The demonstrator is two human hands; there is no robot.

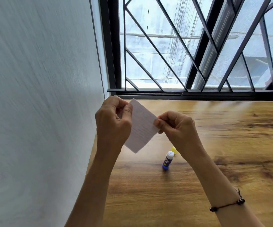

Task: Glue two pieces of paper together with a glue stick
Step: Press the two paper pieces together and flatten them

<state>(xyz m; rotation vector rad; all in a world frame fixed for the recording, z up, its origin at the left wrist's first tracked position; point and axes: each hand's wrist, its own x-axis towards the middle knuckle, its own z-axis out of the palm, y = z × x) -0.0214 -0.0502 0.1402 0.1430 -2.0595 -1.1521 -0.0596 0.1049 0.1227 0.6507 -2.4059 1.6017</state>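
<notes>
White paper is held up in the air above the wooden worktop, between both hands. It looks like a small rectangle with faint lines running across it, and it is turned like a diamond: one corner points up and away toward the window, the opposite corner points down toward the person. Its long axis runs from that upper corner to the lower one, leaning slightly to the right at the bottom. Whether it is one sheet or two laid together cannot be told from this view.

At the upper left edge of the paper, the left hand pinches it, thumb and fingers closed on the sheet. The right hand pinches the right corner in the same way, its fingers curled in tight around that edge. A dark cord bracelet with beads sits on the right wrist.

Below the paper, a glue stick stands on the worktop, apart from both hands. Its body is blue with a label, its top end is white, and it tilts slightly, top toward the right wrist. Just behind it a small yellow thing shows, mostly hidden by the right wrist. A pale wall runs along the left side of the worktop.
</notes>
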